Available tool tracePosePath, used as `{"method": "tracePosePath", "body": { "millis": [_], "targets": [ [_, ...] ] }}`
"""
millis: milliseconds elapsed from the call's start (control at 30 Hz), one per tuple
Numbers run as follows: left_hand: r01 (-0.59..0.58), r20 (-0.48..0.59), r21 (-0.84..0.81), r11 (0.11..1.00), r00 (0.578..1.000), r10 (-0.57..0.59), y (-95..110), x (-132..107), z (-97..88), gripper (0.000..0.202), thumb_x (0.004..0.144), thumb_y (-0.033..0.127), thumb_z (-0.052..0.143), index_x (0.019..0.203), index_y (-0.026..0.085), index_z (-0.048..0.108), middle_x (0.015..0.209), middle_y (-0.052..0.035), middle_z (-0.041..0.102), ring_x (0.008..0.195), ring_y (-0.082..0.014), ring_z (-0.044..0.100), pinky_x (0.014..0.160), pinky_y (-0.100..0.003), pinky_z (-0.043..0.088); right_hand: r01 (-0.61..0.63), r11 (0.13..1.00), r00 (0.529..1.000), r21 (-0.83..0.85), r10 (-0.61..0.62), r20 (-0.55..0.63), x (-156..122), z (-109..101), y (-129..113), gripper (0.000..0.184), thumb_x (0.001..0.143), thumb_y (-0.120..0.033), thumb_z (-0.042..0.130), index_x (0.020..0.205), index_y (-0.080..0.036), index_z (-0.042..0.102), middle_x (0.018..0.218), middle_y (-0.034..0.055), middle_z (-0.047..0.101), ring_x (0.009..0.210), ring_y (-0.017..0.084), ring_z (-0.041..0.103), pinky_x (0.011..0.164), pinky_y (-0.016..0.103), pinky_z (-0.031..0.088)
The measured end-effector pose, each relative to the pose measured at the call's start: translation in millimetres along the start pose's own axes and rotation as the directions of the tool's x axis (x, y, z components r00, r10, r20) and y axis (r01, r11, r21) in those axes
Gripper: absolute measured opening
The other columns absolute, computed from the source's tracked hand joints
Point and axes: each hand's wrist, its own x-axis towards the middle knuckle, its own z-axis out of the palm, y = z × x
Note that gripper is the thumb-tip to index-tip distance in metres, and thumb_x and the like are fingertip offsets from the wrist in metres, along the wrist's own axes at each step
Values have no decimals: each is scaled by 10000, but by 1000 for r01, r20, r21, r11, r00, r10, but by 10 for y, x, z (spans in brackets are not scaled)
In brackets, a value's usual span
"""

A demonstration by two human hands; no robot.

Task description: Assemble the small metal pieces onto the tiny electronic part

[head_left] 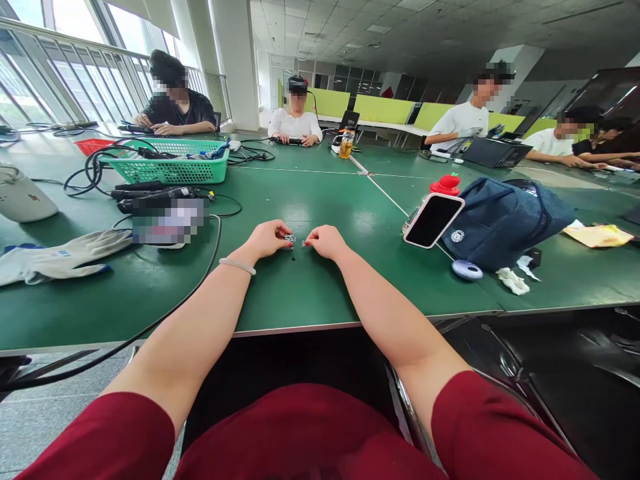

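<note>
Both my arms reach forward over the green table point(300, 293). My left hand point(270, 238) rests on the table with its fingers pinched on a small silvery metal part point(290, 238). My right hand point(325, 240) lies just right of it, its fingers pinched on a tiny piece point(304, 244) too small to name. The two hands are a few centimetres apart, their fingertips facing each other. A pale bracelet point(237, 266) sits on my left wrist.
A phone point(433, 220) leans on a red-capped bottle point(445, 185) beside a dark blue bag point(500, 220). On the left lie white gloves point(60, 257), black cables point(165, 193) and a green basket point(173, 160). Several other people sit at the table's far side.
</note>
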Motion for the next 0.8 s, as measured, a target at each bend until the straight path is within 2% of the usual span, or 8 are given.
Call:
{"method": "tracePosePath", "body": {
  "millis": [133,333,633,800],
  "targets": [
    [2,4,-17,1000,1000,-2,-12,3,4,352,557,287,769,869,176,652,783,-31,691,722,-175,628,708,-319,483,15,1000,1000,-4,-15,-26,-11,6,-21,121,791,-233,638,725,-177,722,710,17,677,647,115,538,622,234,372],
    [6,33,-89,996,999,-3,21,-28,10,354,543,306,784,834,175,632,773,-32,697,728,-182,645,714,-324,495,233,972,956,-10,-231,-178,-52,55,-134,132,841,-203,576,775,-173,685,805,19,639,755,126,541,679,231,378],
    [11,91,-200,980,996,8,77,-41,29,307,566,246,773,802,167,593,746,-35,704,718,-182,671,730,-342,521,353,931,920,-97,-364,-143,-94,86,-225,153,881,-209,551,849,-179,698,876,36,632,857,145,554,772,246,395],
    [30,52,-124,992,998,-24,43,-34,0,322,566,267,774,831,175,616,766,-33,704,744,-189,666,732,-332,511,314,947,935,-68,-321,-151,-99,73,-208,182,888,-205,542,902,-197,723,908,33,653,871,139,573,779,243,414]
  ]
}}
